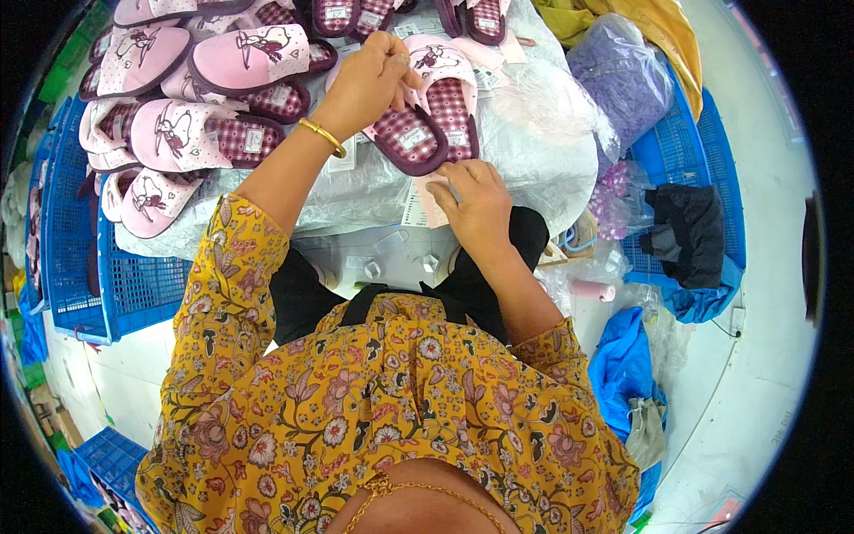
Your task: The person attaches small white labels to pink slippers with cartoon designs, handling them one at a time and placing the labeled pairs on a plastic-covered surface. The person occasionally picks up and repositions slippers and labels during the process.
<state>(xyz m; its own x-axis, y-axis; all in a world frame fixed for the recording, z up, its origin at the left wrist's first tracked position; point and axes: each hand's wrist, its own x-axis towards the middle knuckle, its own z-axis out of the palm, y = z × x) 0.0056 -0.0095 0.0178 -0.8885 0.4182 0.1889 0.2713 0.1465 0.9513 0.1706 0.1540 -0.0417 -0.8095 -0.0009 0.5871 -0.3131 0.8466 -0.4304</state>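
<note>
Slippers (448, 100) lie midway across the worktop (543, 173), the left hand (369, 84) curled over them, its grip unclear. At the worktop's near edge, the right hand (478, 203) pinches a tag (431, 205). This pair looks unfinished; the pile (178, 133) at the worktop's left, undetermined.

The blouse (391, 400) is flowery yellow; bangle (323, 139) — gold.

Slippers (447, 96) pink; insoles (411, 138) maroon-checked; shirt (382, 400) yellow, floral; baskets (147, 289) blue; trousers (302, 298) black
</note>
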